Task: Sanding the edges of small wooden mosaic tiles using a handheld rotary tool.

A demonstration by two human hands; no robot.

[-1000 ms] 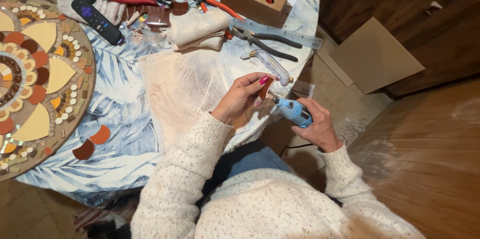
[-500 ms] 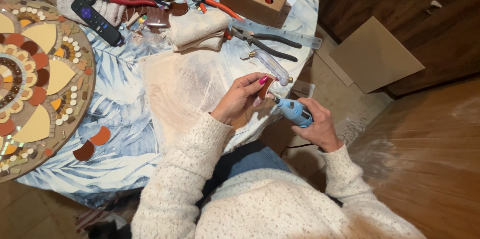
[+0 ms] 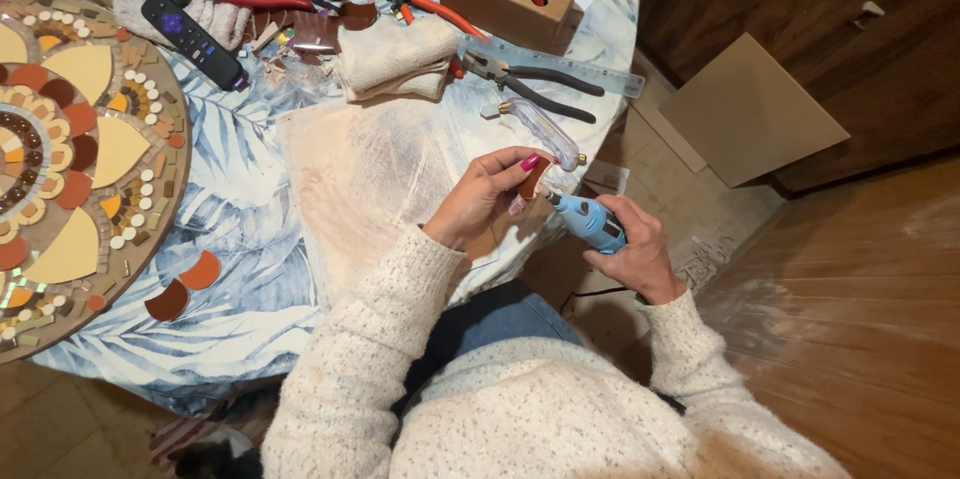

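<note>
Left hand (image 3: 487, 194) raised at the table edge, fingers curled in a pinch, thumb up — right hand (image 3: 632, 251) lower and just beside it, fist closed in a grip, both forearms in cream knit sleeves, elbows bent.

Leaf-print table (image 3: 250, 269) — round mosaic (image 3: 70, 159), remote (image 3: 192, 41), pliers (image 3: 530, 87).

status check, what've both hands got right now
Left hand pinching small brown tile piece. Right hand gripping blue rotary tool, tip at the piece's edge. Clear-handled cutter lies just beyond, not touching.
</note>
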